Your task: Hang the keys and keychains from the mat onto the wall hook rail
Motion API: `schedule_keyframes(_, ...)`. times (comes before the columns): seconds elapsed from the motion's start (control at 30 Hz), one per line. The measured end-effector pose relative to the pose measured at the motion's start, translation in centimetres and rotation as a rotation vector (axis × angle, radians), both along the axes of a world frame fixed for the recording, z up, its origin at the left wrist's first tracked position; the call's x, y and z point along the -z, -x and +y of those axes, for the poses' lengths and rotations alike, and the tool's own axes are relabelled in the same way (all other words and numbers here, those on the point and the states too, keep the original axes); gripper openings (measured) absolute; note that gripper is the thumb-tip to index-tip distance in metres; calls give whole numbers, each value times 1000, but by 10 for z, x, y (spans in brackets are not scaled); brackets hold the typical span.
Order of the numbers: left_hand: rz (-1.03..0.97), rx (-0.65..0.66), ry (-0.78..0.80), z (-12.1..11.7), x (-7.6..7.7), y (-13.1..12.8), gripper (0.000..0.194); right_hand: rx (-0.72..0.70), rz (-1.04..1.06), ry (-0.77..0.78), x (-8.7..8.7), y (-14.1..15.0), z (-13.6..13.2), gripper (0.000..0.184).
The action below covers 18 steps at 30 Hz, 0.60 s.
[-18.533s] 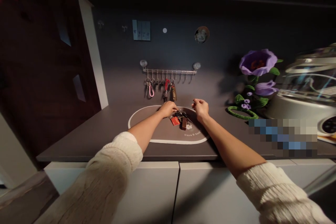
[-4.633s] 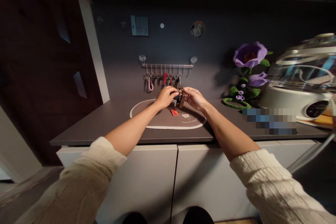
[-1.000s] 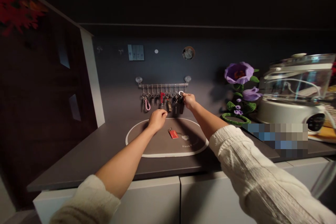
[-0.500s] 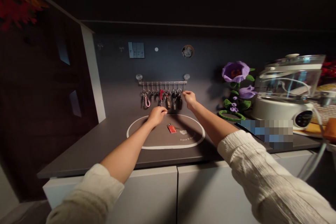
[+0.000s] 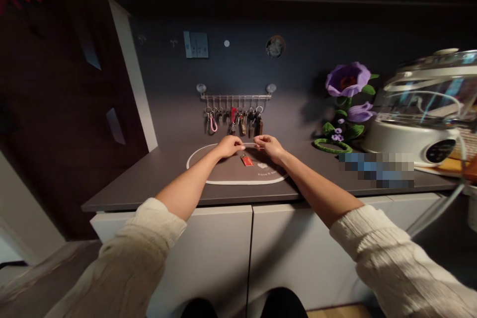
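Note:
Low over the oval brown mat (image 5: pixel 223 179), my left hand (image 5: pixel 230 146) is bent at the fingers, thumb a little apart, with nothing visible in it. My right hand (image 5: pixel 271 148) faces it from the other side, its fingers loosely curled and slightly parted, also with nothing visible in them. Between and just below the two hands lies a red tag (image 5: pixel 247 160) with a small metal fitting at its top. Behind them, a clear hook rail (image 5: pixel 236 97) on the wall carries several key rings, among them a pink loop (image 5: pixel 213 123) and a red strap (image 5: pixel 233 114).
Purple artificial flowers (image 5: pixel 348 81) with a green ring base stand on the right of the counter (image 5: pixel 130 184). Beyond them is a white appliance (image 5: pixel 406 136) with a clear top and cable. White cabinet doors (image 5: pixel 208 248) are below.
My right hand has come down from the right end of the key rail to the mat. My left hand has shifted slightly towards the red tag. The view has tilted downward.

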<state>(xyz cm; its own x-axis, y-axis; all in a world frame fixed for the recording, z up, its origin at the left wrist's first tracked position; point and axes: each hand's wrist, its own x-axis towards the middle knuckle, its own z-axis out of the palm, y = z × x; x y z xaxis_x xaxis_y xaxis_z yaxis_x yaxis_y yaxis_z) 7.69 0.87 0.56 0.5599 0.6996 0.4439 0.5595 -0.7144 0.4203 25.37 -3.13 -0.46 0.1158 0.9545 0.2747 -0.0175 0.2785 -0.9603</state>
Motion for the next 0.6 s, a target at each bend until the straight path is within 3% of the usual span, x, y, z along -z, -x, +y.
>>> schedule_keyframes(0.3, 87, 43, 225, -2, 1, 3, 32, -180, -226, 42, 11, -1, 2, 13)
schedule_keyframes(0.6, 131, 27, 228, -6, 0, 4, 26, -263, -269, 62, 16, -3, 9, 18)
